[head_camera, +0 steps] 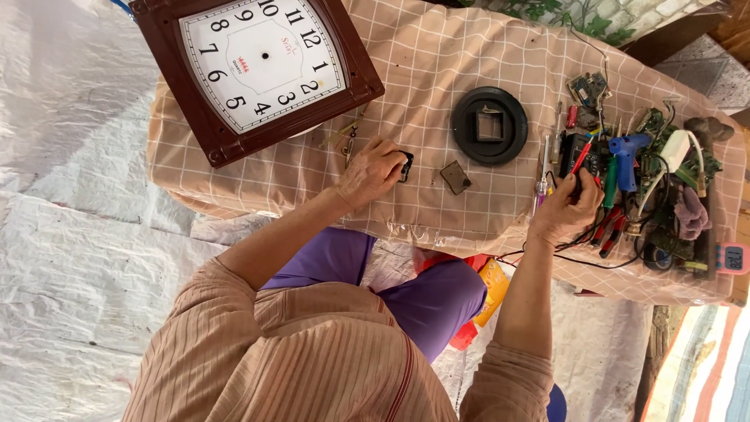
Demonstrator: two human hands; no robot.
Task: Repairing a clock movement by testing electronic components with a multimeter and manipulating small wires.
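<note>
**Two hands at a clock repair table**

Head view: The left hand [373,170] rests on the checked cloth [437,70], fingers curled down and closed on a small black part [405,166] that shows at its 3 o'clock edge. The right hand [564,208] is well apart from it, at 3 o'clock, closed around the red probe [582,155] of a dark meter [579,150], among a pile of tools. A small brown square piece [455,177] lies flat on the cloth between the hands, nearer to the left one; its longer side runs roughly from 10 to 4 o'clock. At 12 o'clock from it sits a round black plastic ring [489,125] with a square opening. The square clock [256,64], glossy brown frame and white face without pointers, lies at 11 o'clock from the left hand. A blue glue gun [627,156] stands just beside the right hand.
</note>
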